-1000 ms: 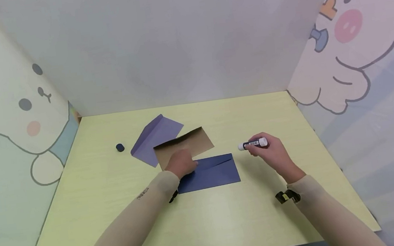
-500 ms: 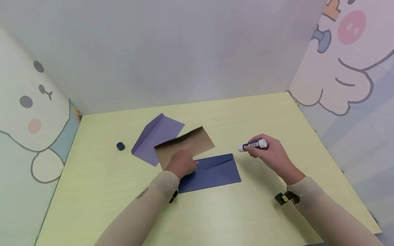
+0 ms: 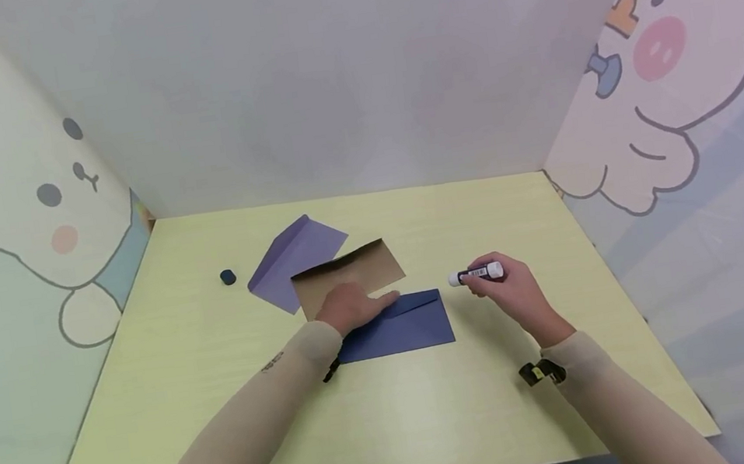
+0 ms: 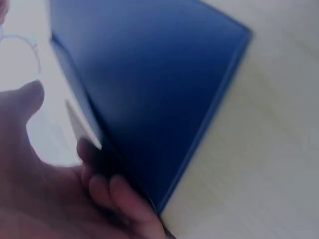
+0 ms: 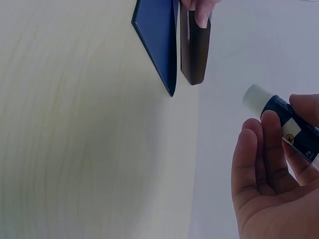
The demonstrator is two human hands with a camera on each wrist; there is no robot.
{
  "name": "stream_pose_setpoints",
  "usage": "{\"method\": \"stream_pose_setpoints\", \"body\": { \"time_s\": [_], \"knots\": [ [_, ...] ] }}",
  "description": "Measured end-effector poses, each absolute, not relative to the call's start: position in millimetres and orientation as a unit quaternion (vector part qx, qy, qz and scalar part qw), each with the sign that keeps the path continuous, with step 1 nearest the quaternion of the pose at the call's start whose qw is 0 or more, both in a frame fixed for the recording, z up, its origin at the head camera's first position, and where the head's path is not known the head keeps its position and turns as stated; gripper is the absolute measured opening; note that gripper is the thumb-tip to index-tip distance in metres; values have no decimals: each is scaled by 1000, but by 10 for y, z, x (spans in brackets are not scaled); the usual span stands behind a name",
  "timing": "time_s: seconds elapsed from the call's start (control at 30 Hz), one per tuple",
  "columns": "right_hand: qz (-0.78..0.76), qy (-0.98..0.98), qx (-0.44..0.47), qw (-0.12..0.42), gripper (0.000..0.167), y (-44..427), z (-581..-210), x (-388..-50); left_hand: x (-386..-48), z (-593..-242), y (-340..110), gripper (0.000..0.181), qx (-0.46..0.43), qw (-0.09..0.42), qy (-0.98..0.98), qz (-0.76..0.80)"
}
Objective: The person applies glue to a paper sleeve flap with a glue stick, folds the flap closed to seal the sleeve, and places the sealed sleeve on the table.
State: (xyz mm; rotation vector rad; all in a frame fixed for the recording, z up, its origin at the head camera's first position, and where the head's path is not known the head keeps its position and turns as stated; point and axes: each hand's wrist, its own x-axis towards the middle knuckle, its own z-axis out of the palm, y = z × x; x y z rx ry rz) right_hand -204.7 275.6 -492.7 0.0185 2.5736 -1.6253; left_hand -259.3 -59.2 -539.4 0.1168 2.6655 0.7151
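My left hand [image 3: 351, 307] lies over the left end of the blue envelope [image 3: 413, 328] and the lower edge of the brown envelope [image 3: 377, 269], its thumb stretched out to the right along the blue flap. In the left wrist view that thumb stands apart, while bent fingers touch the edge of the blue envelope [image 4: 144, 84]. Held between the fingers and thumb of my right hand [image 3: 517, 295] is a glue stick [image 3: 478, 273], above the table to the right of the envelopes. Its white end points left; the right wrist view shows the dark label of the glue stick [image 5: 294, 130].
A purple envelope [image 3: 291, 262] lies behind the brown one, partly beneath it. Further left a small dark cap [image 3: 227, 277] sits on the pale yellow table [image 3: 169, 353]. Walls with cartoon figures stand at both sides and a plain wall at the back.
The left thumb has moved out from the fingers, up and to the right over the blue envelope's top edge. The right hand and the glue stick have barely moved.
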Motion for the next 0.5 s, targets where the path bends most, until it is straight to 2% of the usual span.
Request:
{"method": "stream_pose_setpoints", "body": {
  "time_s": [0.13, 0.3, 0.5],
  "knots": [
    [-535, 843, 2, 46, 38, 2756, -4932, -2037, -2441, -5276, -438, 82, 25, 165, 967, 194],
    [-532, 845, -1, 46, 38, 2748, -4929, -2030, -2386, -5285, -350, 84, 6, 137, 979, 153],
    [-532, 845, 1, 46, 38, 2740, -4930, -2022, -2401, -5333, -370, 84, 8, 128, 978, 167]
  ]
}}
